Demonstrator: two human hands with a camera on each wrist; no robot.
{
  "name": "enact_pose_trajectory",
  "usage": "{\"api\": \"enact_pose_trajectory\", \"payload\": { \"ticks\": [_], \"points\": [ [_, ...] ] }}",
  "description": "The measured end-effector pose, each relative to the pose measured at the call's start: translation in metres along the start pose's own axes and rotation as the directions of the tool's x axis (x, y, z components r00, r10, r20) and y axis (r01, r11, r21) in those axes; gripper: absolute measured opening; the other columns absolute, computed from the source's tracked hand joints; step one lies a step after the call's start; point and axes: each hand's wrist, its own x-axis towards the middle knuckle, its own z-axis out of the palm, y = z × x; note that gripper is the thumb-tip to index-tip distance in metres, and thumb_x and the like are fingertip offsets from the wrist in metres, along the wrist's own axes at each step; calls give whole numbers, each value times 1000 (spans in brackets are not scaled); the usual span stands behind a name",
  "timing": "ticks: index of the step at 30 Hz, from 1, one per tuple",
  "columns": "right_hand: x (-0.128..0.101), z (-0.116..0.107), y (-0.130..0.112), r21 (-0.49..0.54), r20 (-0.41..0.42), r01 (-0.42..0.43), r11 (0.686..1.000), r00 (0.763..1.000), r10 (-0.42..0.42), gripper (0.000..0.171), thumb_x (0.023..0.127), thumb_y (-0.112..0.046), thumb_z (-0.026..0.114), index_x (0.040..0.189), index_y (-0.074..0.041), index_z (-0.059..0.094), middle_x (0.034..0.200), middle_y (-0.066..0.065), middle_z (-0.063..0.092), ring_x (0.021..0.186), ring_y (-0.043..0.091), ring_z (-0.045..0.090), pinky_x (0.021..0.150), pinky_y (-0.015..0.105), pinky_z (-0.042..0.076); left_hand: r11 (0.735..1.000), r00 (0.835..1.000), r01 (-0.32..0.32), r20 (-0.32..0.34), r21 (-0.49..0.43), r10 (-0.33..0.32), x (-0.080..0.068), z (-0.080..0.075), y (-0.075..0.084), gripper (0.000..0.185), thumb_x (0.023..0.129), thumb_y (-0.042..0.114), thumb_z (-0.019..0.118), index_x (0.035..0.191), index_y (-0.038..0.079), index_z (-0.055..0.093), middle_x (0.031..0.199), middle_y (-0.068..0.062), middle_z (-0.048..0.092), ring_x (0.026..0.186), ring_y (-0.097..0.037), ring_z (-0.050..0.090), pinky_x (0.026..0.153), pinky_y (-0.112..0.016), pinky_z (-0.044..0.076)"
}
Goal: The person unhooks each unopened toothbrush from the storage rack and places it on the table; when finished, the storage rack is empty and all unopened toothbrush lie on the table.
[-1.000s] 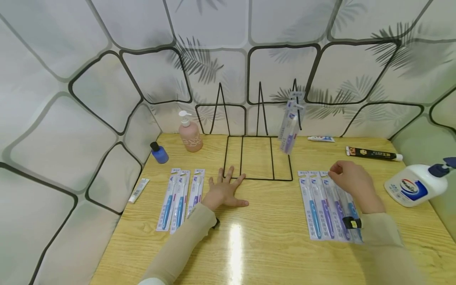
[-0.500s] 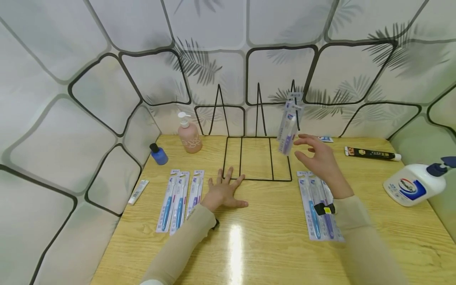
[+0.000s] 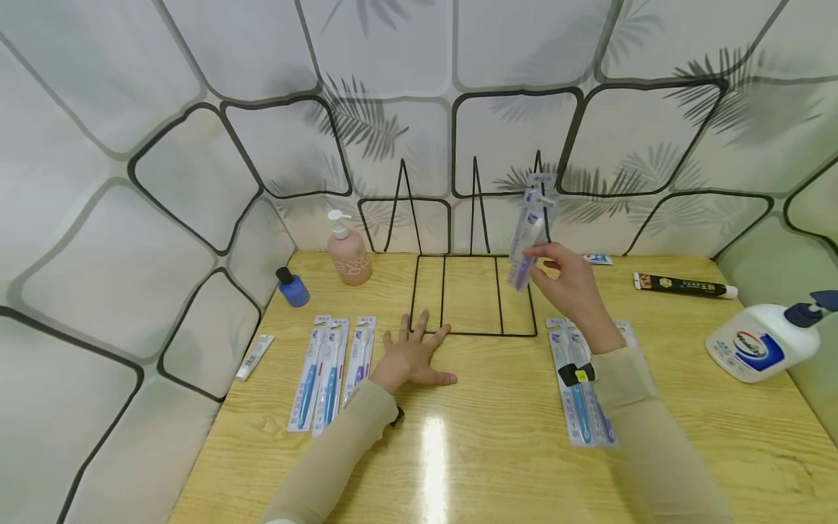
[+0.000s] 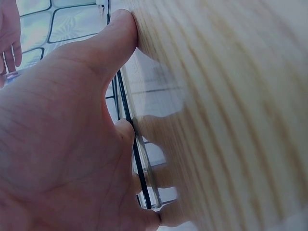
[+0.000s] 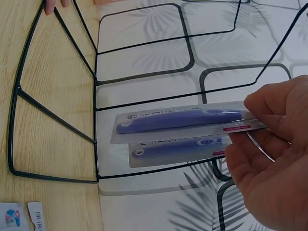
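Note:
Spread flat, my left hand (image 3: 409, 362) lies on the wooden table with fingertips at the front left of a black wire rack (image 3: 484, 335). In the left wrist view its palm and thumb show close to the wood. My right hand (image 3: 568, 280) pinches a packaged purple toothbrush (image 5: 178, 120) between thumb and fingers. That pack hangs at the rack's right prong. Behind it, a second packaged purple toothbrush (image 5: 180, 150) hangs on the same prong. The rack's middle and left prongs carry nothing. Under my right forearm, several packaged toothbrushes (image 3: 580, 411) lie in a row, partly hidden.
Left of my left hand lie two packaged blue toothbrushes (image 3: 305, 386) and a purple one (image 3: 360, 356). Around them stand a blue bottle (image 3: 294, 292), a pink pump bottle (image 3: 350, 258) and a small tube (image 3: 254, 358). At right are a black toothpaste tube (image 3: 685, 284) and a white pump bottle (image 3: 753, 346).
My right hand has moved from over the right row of packs, up and left to the hanging packs, and now pinches the front one. My left hand has stayed in place.

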Motion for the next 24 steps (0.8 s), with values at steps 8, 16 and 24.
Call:
{"api": "enact_pose_trajectory", "payload": {
  "ticks": [8, 16, 24],
  "points": [
    [-3, -4, -3, 0, -11, -18, 1000, 1000, 18, 23, 97, -1, 62, 118, -1, 71, 124, 22, 69, 118, 40, 62, 100, 58, 51, 1000, 1000, 2, -3, 15, -2, 0, 0, 0, 104, 81, 83, 57, 162, 45, 5, 172, -5, -15, 157, -45, -12, 118, -76, 11],
    [-13, -17, 0, -28, -41, -25, 999, 999, 24, 21, 97, -3, 60, 116, -2, 72, 123, 20, 70, 121, 40, 61, 98, 56, 51, 1000, 1000, 3, -5, 14, -3, 0, 0, 0, 103, 81, 83, 57, 162, 45, 5, 172, -5, -15, 157, -45, -12, 118, -76, 11],
    [-28, -39, 12, -146, -117, -49, 988, 993, 32, 16, 96, 1, 62, 104, -3, 75, 107, 17, 76, 96, 14, 66, 83, 16, 48, 1000, 1000, 3, -8, 12, -3, 1, 1, 0, 104, 81, 83, 58, 162, 45, 6, 172, -5, -14, 157, -45, -12, 118, -76, 11]
  ]
}}
